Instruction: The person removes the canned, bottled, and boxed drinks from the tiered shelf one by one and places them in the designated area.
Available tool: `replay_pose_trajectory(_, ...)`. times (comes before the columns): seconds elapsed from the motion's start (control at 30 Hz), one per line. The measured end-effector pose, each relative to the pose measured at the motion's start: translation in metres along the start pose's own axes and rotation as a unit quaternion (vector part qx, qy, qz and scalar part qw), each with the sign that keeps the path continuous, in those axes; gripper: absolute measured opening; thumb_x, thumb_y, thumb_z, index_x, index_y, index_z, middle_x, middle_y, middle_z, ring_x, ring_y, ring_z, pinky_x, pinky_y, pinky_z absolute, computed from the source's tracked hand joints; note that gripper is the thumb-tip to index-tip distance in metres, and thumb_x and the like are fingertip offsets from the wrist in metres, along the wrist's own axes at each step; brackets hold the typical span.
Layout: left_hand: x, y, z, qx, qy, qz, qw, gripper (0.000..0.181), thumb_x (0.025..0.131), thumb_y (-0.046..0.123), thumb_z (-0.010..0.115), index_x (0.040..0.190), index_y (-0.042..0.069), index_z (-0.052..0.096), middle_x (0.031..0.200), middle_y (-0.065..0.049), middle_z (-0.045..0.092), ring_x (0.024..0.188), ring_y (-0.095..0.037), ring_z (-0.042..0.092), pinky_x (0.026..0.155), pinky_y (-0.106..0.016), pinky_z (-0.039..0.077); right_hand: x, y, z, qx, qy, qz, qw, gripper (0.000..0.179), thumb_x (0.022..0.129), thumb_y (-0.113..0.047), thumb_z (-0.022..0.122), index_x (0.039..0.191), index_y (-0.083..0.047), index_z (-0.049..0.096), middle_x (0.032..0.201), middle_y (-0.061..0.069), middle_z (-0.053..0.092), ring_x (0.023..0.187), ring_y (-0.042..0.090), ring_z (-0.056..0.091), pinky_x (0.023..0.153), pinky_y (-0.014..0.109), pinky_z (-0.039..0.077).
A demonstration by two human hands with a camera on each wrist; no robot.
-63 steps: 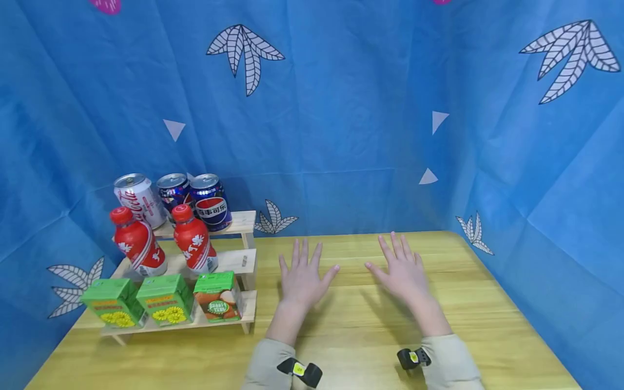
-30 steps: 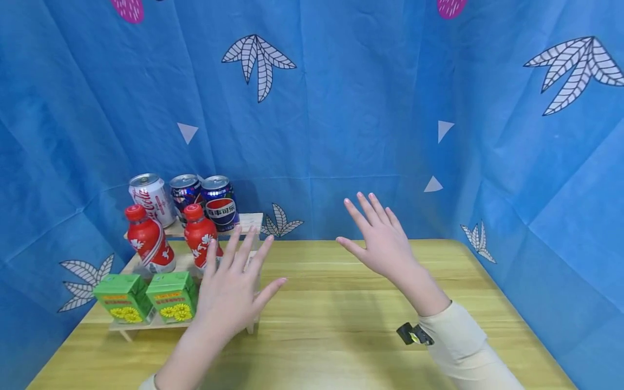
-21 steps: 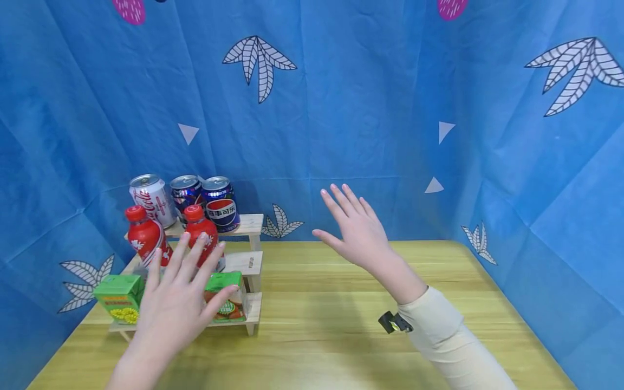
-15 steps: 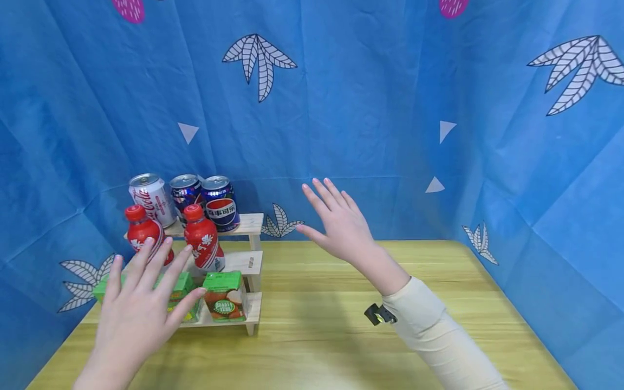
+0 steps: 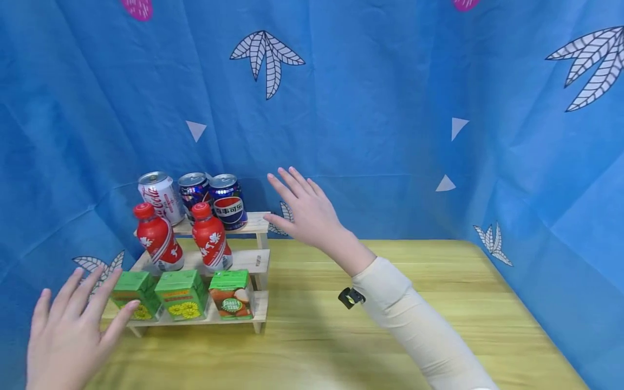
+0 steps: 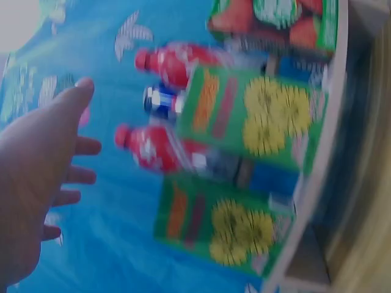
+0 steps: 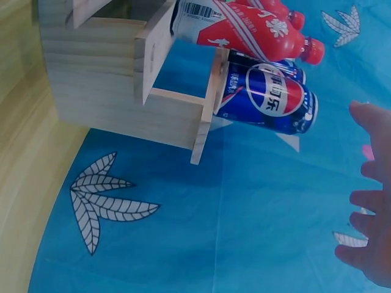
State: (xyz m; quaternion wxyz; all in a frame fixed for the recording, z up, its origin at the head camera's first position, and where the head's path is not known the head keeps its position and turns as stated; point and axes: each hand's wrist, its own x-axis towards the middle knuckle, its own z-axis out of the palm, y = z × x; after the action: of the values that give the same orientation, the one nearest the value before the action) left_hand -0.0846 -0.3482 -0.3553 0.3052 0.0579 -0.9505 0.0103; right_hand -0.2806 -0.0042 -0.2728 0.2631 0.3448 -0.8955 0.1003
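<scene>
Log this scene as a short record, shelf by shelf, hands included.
stand: wooden rack, three tiers
top tier: white can, two blue cans
middle tier: two red bottles
bottom tier: two flowered cartons, one brown-fronted carton
left hand: holding nothing, near leftmost carton
right hand: holding nothing, right of cans
backdrop: blue cloth

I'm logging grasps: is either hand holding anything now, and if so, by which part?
Nothing is held. Fingers outstretched, the left hand is apart from the green cartons and the right hand from the rightmost blue can.
</scene>
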Motion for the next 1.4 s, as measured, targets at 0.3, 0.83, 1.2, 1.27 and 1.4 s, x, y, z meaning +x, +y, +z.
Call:
replay_pose_trajectory(0.3, -0.012, -0.046, 0.033, -0.010, 0.035, -0.028, 0.9990, 0.062, 0.094, 0.043, 0.060, 0.139, 0.002, 0.048, 0.136, -0.030, 0.051, 0.149, -0.036, 0.021, 0.125, -0.056, 0.001, 0.030, -0.004, 0.013, -0.003, -0.022, -0.003, 0.9998, 0.077, 0.095, -0.062, 0.046, 0.157, -0.026, 0.018, 0.164, 0.001, 0.022, 0.154, 0.020, 0.014, 0.126, 0.045, 0.021)
replay_pose_trajectory(0.83, -0.029, -0.079, 0.082, -0.029, -0.067, 0.040, 0.9965, 0.068, 0.094, 0.048, 0.057, 0.139, -0.003, 0.049, 0.145, -0.026, 0.046, 0.152, -0.009, -0.011, 0.123, -0.044, -0.019, 0.075, -0.023, 0.032, 0.033, -0.062, -0.011, 0.9975, 0.080, 0.094, -0.065, 0.045, 0.158, -0.028, 0.015, 0.165, -0.001, 0.018, 0.154, 0.020, 0.011, 0.126, 0.044, 0.019)
replay_pose_trajectory(1.2, -0.026, -0.074, 0.094, -0.044, -0.185, 0.001, 0.9817, 0.082, 0.095, 0.061, 0.046, 0.138, -0.009, 0.047, 0.147, -0.034, 0.037, 0.149, -0.044, 0.012, 0.110, -0.073, 0.013, 0.084, -0.030, 0.048, 0.052, -0.081, 0.001, 0.9954, 0.081, 0.092, -0.067, 0.045, 0.157, -0.029, 0.016, 0.165, 0.000, 0.020, 0.153, 0.021, 0.016, 0.125, 0.045, 0.023)
replay_pose_trajectory(1.27, -0.025, -0.073, 0.095, -0.043, -0.202, -0.006, 0.9785, 0.084, 0.095, 0.063, 0.045, 0.141, -0.007, 0.045, 0.149, -0.034, 0.034, 0.148, -0.046, 0.013, 0.109, -0.075, 0.014, 0.085, -0.031, 0.050, 0.058, -0.081, 0.001, 0.9951, 0.082, 0.092, -0.067, 0.046, 0.157, -0.028, 0.017, 0.164, 0.000, 0.022, 0.153, 0.021, 0.017, 0.125, 0.045, 0.024)
replay_pose_trajectory(1.4, -0.024, -0.073, 0.096, -0.042, -0.232, -0.016, 0.9716, 0.088, 0.093, 0.068, 0.043, 0.144, -0.004, 0.042, 0.151, -0.034, 0.030, 0.146, -0.049, 0.013, 0.106, -0.077, 0.015, 0.087, -0.032, 0.054, 0.071, -0.083, 0.006, 0.9940, 0.083, 0.091, -0.068, 0.048, 0.157, -0.027, 0.018, 0.164, 0.000, 0.023, 0.153, 0.021, 0.019, 0.124, 0.043, 0.025)
